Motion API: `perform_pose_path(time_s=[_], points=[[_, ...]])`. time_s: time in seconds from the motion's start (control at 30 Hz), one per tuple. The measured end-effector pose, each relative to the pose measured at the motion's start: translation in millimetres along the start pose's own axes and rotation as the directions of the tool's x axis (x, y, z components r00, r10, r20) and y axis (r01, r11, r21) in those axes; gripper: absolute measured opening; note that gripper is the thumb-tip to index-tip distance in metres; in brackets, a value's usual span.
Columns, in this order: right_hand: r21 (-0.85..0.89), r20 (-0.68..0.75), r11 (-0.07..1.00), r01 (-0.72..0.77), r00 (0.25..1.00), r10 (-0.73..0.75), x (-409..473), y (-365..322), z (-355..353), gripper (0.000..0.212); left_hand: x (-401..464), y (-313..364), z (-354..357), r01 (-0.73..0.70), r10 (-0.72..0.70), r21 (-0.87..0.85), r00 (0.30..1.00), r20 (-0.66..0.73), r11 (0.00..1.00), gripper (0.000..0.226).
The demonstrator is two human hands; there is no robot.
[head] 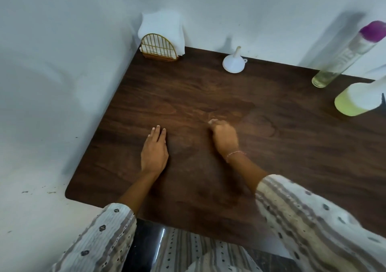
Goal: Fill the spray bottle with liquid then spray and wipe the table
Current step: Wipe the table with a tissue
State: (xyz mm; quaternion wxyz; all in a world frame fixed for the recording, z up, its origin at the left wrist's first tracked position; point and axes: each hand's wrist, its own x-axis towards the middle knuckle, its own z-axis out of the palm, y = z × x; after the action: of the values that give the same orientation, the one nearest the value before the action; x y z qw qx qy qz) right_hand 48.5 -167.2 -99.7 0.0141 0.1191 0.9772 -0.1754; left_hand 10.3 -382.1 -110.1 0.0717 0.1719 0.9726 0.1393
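Observation:
My left hand (155, 149) lies flat on the dark wooden table (292, 156), fingers straight. My right hand (224, 137) rests near the table's middle with its fingers curled under; nothing shows in it. The white spray bottle (358, 99) with yellow-green liquid stands at the right edge, partly cut off. Behind it stands a tall clear bottle (346, 56) with a purple cap and a little pale liquid at the bottom. A white funnel (233, 62) sits upside down at the back. White napkins (161, 28) stand in a gold wire holder (159, 47) in the back left corner.
White walls meet the table at the back and the left. The table's front left corner is rounded, with white floor beside it. My patterned sleeves cross the near edge.

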Motion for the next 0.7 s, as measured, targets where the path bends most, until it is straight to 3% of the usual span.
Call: perform_pose_path(time_s=[0.07,0.1,0.17,0.23,0.27,0.33,0.4,0.47,0.57,0.63,0.7], points=[[0.019,0.135,0.982,0.19,0.972,-0.191,-34,-37,22,0.039,-2,10,2,-0.035,0.035,-0.006,0.999,0.015,0.999,0.044],[0.046,0.152,0.949,0.313,0.937,-0.316,-61,-49,29,0.038,-3,14,3,-0.045,0.045,-0.004,0.999,0.021,0.999,0.044],[0.146,0.13,0.902,0.406,0.896,-0.424,-103,-35,27,0.034,-4,20,4,-0.043,0.043,-0.001,0.999,0.025,0.999,0.044],[0.108,0.099,0.934,0.34,0.931,-0.351,-110,8,9,0.031,-6,26,5,-0.036,0.036,-0.006,0.999,0.018,0.999,0.044],[0.002,0.081,0.961,0.277,0.958,-0.276,-104,36,0,0.032,-7,30,5,-0.04,0.04,-0.009,0.999,0.016,0.999,0.044],[-0.073,-0.026,0.997,0.034,0.999,-0.036,-80,79,-21,0.032,-10,38,7,-0.067,0.068,-0.017,0.997,0.025,0.998,0.044],[0.002,-0.081,0.99,-0.139,0.987,0.139,-54,82,-29,0.032,-14,45,10,-0.106,0.106,-0.01,0.994,0.031,0.994,0.044],[0.02,-0.029,0.991,-0.134,0.99,0.135,-48,45,-19,0.035,-16,49,12,-0.144,0.143,0.004,0.989,0.038,0.99,0.044],[0.063,0.213,0.993,0.099,0.971,-0.111,-86,-9,3,0.039,-16,55,13,-0.173,0.172,0.011,0.983,0.063,0.985,0.044],[0.107,0.186,0.973,0.206,0.957,-0.223,-115,6,0,0.039,-11,57,12,-0.193,0.192,0.005,0.979,0.071,0.981,0.044],[0.086,0.087,0.992,0.089,0.992,-0.096,-111,44,-14,0.037,-5,60,12,-0.223,0.221,0.018,0.973,0.071,0.975,0.044]])
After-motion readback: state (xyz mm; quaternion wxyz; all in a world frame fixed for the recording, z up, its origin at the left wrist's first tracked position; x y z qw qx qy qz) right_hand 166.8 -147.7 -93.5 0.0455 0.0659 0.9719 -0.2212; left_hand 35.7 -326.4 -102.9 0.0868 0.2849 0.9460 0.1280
